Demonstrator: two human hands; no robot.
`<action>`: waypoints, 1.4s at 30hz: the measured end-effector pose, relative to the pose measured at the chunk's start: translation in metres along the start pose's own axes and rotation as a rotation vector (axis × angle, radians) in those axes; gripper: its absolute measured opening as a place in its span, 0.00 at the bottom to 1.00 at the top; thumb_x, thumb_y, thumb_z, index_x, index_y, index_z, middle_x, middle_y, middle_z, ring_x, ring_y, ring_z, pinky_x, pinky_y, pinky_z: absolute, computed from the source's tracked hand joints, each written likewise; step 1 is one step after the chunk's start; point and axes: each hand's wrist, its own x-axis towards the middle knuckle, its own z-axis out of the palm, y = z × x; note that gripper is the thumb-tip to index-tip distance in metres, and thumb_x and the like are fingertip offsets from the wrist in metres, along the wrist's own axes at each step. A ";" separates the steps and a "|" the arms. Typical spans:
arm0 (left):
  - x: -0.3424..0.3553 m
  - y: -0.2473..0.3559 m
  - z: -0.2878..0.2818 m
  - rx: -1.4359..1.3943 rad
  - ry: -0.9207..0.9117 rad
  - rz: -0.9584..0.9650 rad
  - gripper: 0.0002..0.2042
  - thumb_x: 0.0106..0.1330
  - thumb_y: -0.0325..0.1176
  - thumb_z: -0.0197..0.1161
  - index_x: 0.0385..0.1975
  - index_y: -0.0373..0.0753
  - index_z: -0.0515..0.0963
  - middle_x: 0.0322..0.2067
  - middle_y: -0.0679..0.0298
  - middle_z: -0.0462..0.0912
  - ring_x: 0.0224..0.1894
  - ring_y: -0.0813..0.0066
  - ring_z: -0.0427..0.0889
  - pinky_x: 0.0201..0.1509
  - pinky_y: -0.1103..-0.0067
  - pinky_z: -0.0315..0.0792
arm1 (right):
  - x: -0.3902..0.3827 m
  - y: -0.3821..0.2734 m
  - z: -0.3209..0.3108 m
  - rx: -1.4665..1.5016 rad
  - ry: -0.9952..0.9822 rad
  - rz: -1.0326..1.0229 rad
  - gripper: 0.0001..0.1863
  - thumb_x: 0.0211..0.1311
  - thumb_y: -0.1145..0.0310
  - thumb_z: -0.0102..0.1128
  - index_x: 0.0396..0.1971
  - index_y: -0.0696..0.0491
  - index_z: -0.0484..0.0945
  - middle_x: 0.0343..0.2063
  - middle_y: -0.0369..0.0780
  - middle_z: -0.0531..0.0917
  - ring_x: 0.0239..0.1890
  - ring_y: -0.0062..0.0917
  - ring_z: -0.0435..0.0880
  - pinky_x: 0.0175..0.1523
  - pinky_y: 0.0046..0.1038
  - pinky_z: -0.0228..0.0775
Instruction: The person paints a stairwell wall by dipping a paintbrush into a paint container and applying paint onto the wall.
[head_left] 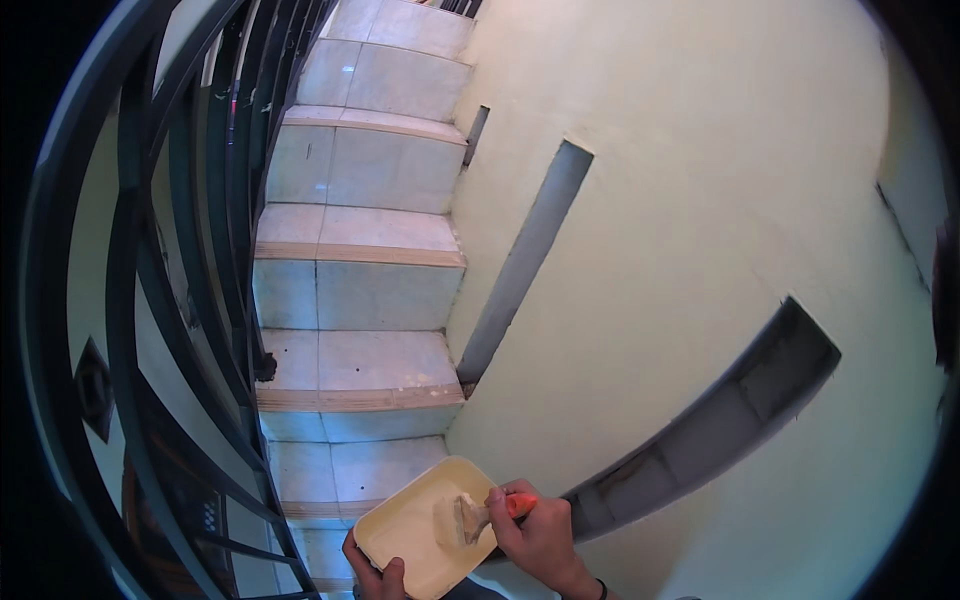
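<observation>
My left hand (pixel 375 573) grips the near left edge of a shallow cream-coloured tray (pixel 400 512) with rounded corners, thumb over the rim. Pale cream paint appears to coat its inside. In my right hand (pixel 540 540) is a paintbrush (pixel 472 518) with an orange-red handle; the fingers wrap round that handle. The brush's bristles, smeared with the pale paint, are down in the tray near its right side. A dark band circles my right wrist.
Tiled stairs (pixel 385 230) climb ahead, with brownish step edges. A dark metal railing (pixel 130 250) curves along the left. On the right, the pale yellow wall (pixel 680 200) has a tall narrow grey recess (pixel 530 250) and a wider dark one (pixel 700 450).
</observation>
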 end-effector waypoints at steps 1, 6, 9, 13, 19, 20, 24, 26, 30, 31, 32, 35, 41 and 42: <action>-0.006 0.000 -0.003 0.005 -0.004 -0.001 0.33 0.65 0.31 0.55 0.69 0.35 0.49 0.62 0.49 0.63 0.64 0.59 0.63 0.68 0.66 0.60 | -0.002 -0.006 -0.003 0.009 -0.029 -0.005 0.11 0.66 0.64 0.62 0.27 0.55 0.79 0.11 0.41 0.77 0.14 0.32 0.81 0.23 0.30 0.71; -0.023 -0.009 -0.013 -0.102 -0.042 0.054 0.32 0.67 0.28 0.53 0.70 0.38 0.49 0.62 0.49 0.63 0.64 0.59 0.65 0.66 0.67 0.63 | -0.023 -0.012 -0.007 0.098 0.014 0.025 0.12 0.66 0.64 0.61 0.26 0.57 0.78 0.11 0.42 0.76 0.13 0.30 0.79 0.21 0.29 0.69; -0.019 -0.013 -0.013 -0.052 -0.074 0.099 0.31 0.68 0.30 0.54 0.70 0.38 0.49 0.63 0.49 0.62 0.63 0.59 0.65 0.65 0.67 0.64 | -0.025 -0.015 -0.012 0.034 0.025 0.041 0.13 0.67 0.65 0.60 0.24 0.57 0.78 0.10 0.43 0.75 0.12 0.29 0.78 0.21 0.28 0.67; -0.006 0.009 -0.002 -0.099 -0.160 0.223 0.37 0.62 0.33 0.60 0.69 0.35 0.48 0.62 0.51 0.62 0.65 0.60 0.64 0.69 0.66 0.60 | -0.014 0.001 -0.015 0.019 0.084 0.040 0.13 0.68 0.69 0.57 0.25 0.61 0.80 0.16 0.38 0.81 0.16 0.16 0.78 0.23 0.21 0.70; -0.025 0.037 0.011 -0.063 -0.180 0.209 0.38 0.63 0.32 0.61 0.70 0.37 0.46 0.62 0.50 0.60 0.64 0.62 0.64 0.67 0.67 0.62 | -0.032 -0.031 -0.044 0.290 0.214 0.197 0.10 0.70 0.71 0.56 0.29 0.60 0.79 0.20 0.36 0.81 0.19 0.16 0.78 0.23 0.20 0.68; -0.027 0.034 0.010 -0.059 -0.180 0.198 0.39 0.63 0.32 0.61 0.70 0.37 0.45 0.61 0.50 0.60 0.64 0.61 0.64 0.67 0.66 0.61 | -0.033 -0.031 -0.046 0.289 0.201 0.222 0.10 0.71 0.71 0.55 0.30 0.60 0.79 0.22 0.36 0.81 0.19 0.15 0.79 0.23 0.19 0.67; -0.014 0.034 0.003 -0.024 -0.186 0.184 0.40 0.63 0.34 0.62 0.70 0.36 0.43 0.61 0.48 0.59 0.63 0.60 0.64 0.67 0.65 0.61 | -0.024 -0.033 -0.036 0.195 0.184 0.236 0.09 0.71 0.70 0.55 0.32 0.61 0.78 0.19 0.36 0.80 0.20 0.14 0.80 0.22 0.16 0.67; -0.018 0.031 0.001 0.015 -0.204 0.200 0.41 0.63 0.35 0.62 0.71 0.36 0.43 0.61 0.48 0.59 0.63 0.60 0.64 0.67 0.66 0.61 | -0.029 -0.033 -0.036 0.194 0.193 0.258 0.09 0.71 0.70 0.55 0.32 0.60 0.78 0.18 0.35 0.80 0.19 0.14 0.80 0.23 0.16 0.67; -0.018 0.044 0.020 -0.009 -0.241 0.199 0.41 0.61 0.33 0.62 0.71 0.38 0.43 0.62 0.49 0.58 0.63 0.60 0.64 0.67 0.66 0.62 | -0.022 -0.036 -0.045 0.117 0.231 0.292 0.09 0.70 0.71 0.56 0.32 0.60 0.78 0.17 0.36 0.80 0.19 0.14 0.80 0.24 0.17 0.69; -0.016 0.045 0.025 -0.027 -0.261 0.216 0.41 0.61 0.33 0.62 0.71 0.38 0.43 0.62 0.49 0.58 0.63 0.60 0.64 0.67 0.66 0.62 | -0.020 -0.038 -0.048 0.173 0.254 0.319 0.08 0.70 0.71 0.56 0.31 0.60 0.78 0.18 0.36 0.81 0.19 0.15 0.80 0.24 0.17 0.70; -0.012 0.047 0.027 -0.009 -0.219 0.179 0.41 0.61 0.32 0.62 0.71 0.38 0.43 0.62 0.50 0.58 0.63 0.61 0.64 0.67 0.66 0.62 | -0.018 -0.038 -0.048 0.157 0.284 0.294 0.08 0.70 0.71 0.56 0.31 0.60 0.78 0.18 0.36 0.81 0.19 0.15 0.80 0.24 0.17 0.70; 0.000 0.046 0.031 -0.074 -0.166 0.117 0.39 0.62 0.28 0.60 0.70 0.39 0.45 0.62 0.51 0.59 0.63 0.62 0.65 0.66 0.66 0.65 | -0.018 -0.033 -0.044 0.179 0.329 0.196 0.08 0.70 0.72 0.56 0.33 0.61 0.79 0.20 0.37 0.83 0.20 0.16 0.82 0.25 0.18 0.72; 0.030 0.059 0.068 -0.161 -0.205 0.054 0.38 0.64 0.30 0.62 0.70 0.40 0.45 0.61 0.50 0.61 0.59 0.60 0.71 0.60 0.68 0.71 | -0.006 -0.027 -0.059 0.078 0.295 0.061 0.09 0.70 0.72 0.56 0.38 0.63 0.80 0.25 0.41 0.85 0.25 0.20 0.87 0.28 0.18 0.76; 0.033 0.063 0.069 -0.140 -0.212 0.053 0.38 0.64 0.30 0.62 0.70 0.39 0.45 0.61 0.49 0.61 0.59 0.59 0.71 0.59 0.68 0.72 | -0.006 -0.032 -0.059 0.059 0.302 0.039 0.09 0.70 0.72 0.56 0.38 0.63 0.80 0.25 0.41 0.85 0.25 0.20 0.87 0.28 0.18 0.76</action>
